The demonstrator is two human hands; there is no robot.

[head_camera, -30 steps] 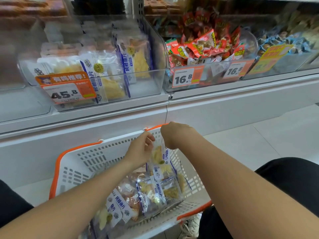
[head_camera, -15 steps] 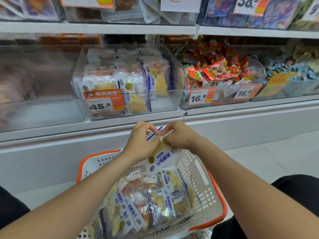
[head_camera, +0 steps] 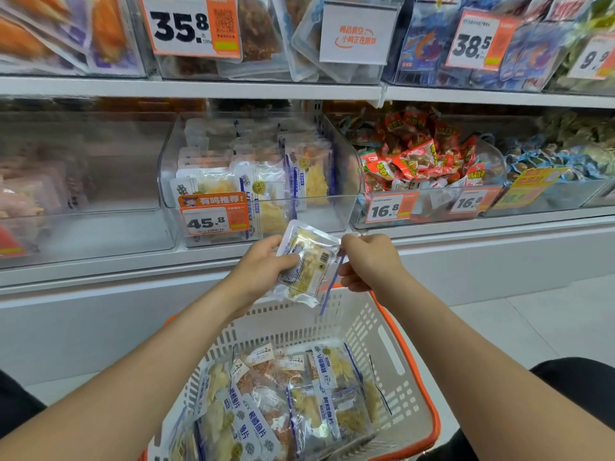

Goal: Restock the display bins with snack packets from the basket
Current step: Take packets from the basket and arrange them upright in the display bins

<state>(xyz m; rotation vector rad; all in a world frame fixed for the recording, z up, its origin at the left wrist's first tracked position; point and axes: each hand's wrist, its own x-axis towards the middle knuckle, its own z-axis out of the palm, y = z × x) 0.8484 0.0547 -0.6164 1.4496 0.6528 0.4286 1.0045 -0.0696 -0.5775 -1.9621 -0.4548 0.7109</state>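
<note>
Hands first, from the head camera, the only view I have. My left hand [head_camera: 263, 261] grips a snack packet [head_camera: 309, 264], thumb across its face and fingers curled behind its left edge. My right hand [head_camera: 369, 261] has its fingers curled in tight, and thumb and forefinger pinch the packet's upper right corner. The packet is clear plastic with pale yellow pieces inside and a barcode facing me. It is tilted, top edge leaning towards the shelf, and is held in the air above the far rim of the basket [head_camera: 392, 347] and just below the front of the display bin [head_camera: 346, 181], touching neither. A thin blue strip [head_camera: 329, 291] hangs down by my right fingers; I cannot tell whether it belongs to this packet or to another seen edge-on.

The basket is white slotted plastic with an orange rim and sits low between my knees. Loose packets [head_camera: 283, 404] lie overlapping inside it, some yellow, some orange.

The bin is clear, with rows of matching packets standing upright towards its left and back. A price tag [head_camera: 213, 216] reading 45.8 is fixed to its front left. Just to the right, a neighbouring bin [head_camera: 492, 168] is heaped with red wrapped snacks [head_camera: 419, 154].
</note>
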